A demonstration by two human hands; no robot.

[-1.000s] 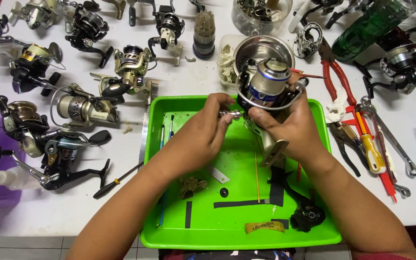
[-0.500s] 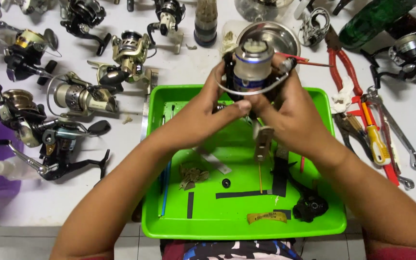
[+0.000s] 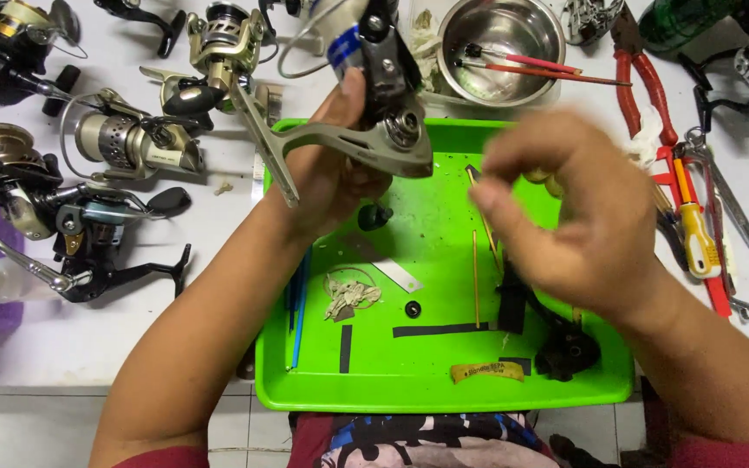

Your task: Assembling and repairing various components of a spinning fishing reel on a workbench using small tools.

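**Reel lifted off the tray**

You are gripping the silver fishing reel [image 3: 366, 104] in your left hand [image 3: 331, 173], fingers wrapped tight, raising it over the green tray [image 3: 305, 381] for a clear view. Your right hand [image 3: 578, 212] is hovering blurred above the tray; its grip cannot be told.

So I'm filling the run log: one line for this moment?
left hand: holds fishing reel | right hand: empty, over green tray

white table [image 3: 218, 260], green tray [image 3: 444, 390], reels [image 3: 123, 143], pliers [image 3: 643, 78]
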